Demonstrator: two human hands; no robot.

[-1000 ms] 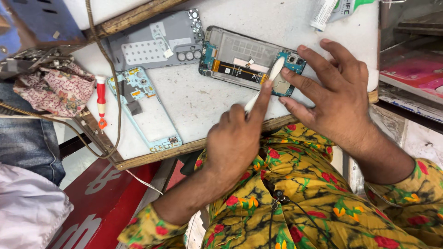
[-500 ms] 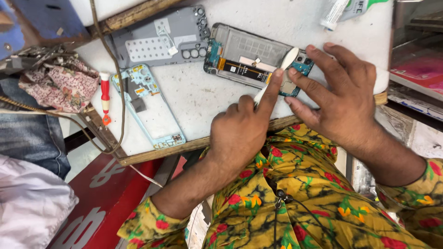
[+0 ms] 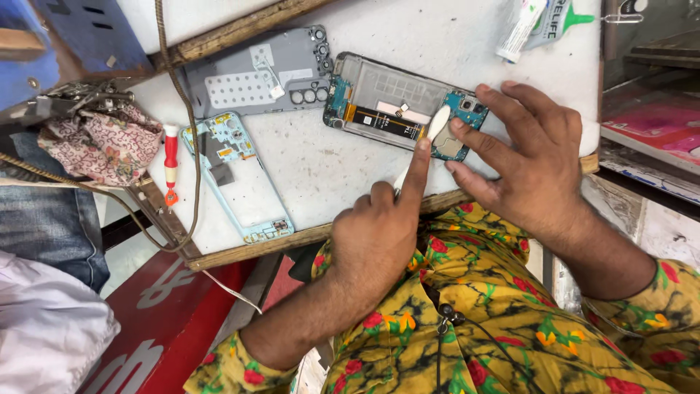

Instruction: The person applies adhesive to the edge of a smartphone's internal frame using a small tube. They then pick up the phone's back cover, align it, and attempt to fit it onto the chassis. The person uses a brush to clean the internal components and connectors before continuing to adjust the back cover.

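An opened phone (image 3: 379, 98) lies face down on the white table (image 3: 321, 175), its circuit board and flat cable exposed. My left hand (image 3: 375, 233) grips a white plastic pry tool (image 3: 438, 122), index finger stretched along it, with the tool's flat tip resting on the board at the phone's right end. My right hand (image 3: 536, 164) lies spread over that same end, and its fingertips press on the board beside the tool.
A grey back cover (image 3: 255, 80) lies left of the phone. A pale blue phone frame (image 3: 233, 175) and a red screwdriver (image 3: 170, 164) lie further left. A glue tube (image 3: 521, 29) is at the far edge, a patterned cloth pouch (image 3: 98, 142) and a cable at the left.
The pry tool's tip has shifted slightly along the phone's right end. Both hands stay on the phone, and the view has moved a little.
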